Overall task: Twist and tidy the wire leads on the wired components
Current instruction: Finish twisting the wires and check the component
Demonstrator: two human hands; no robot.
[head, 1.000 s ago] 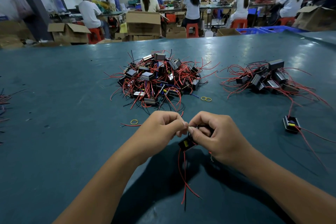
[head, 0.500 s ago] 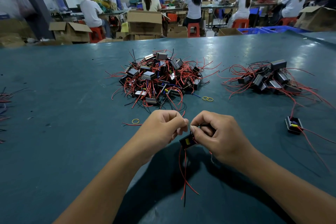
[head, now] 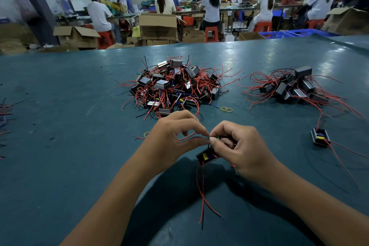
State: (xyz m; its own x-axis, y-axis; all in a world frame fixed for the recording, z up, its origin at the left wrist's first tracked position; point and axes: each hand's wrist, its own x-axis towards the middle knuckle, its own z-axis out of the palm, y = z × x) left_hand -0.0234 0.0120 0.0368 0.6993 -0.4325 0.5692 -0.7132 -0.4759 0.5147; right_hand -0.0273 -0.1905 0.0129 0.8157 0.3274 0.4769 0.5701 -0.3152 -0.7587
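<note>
A small black wired component (head: 205,156) hangs just above the teal table (head: 69,146), held under my right hand (head: 241,148). Its red and black leads (head: 201,191) dangle down toward me. My right thumb and forefinger pinch short wire ends at the component's top. My left hand (head: 171,138) meets them there, pinching the same wire ends between thumb and forefinger; its other fingers are lifted and loosely spread. The wire tips themselves are hidden between the fingertips.
A big pile of black components with red leads (head: 171,88) lies beyond my hands. A smaller pile (head: 291,88) sits at the right, with one lone component (head: 320,138) near it. Yellow rubber bands (head: 227,109) lie between the piles. More wires (head: 5,110) reach in at the left edge.
My left hand has loosened from a closed fist, its fingers now raised, while the pinch stays. The component and right hand stay in about the same place.
</note>
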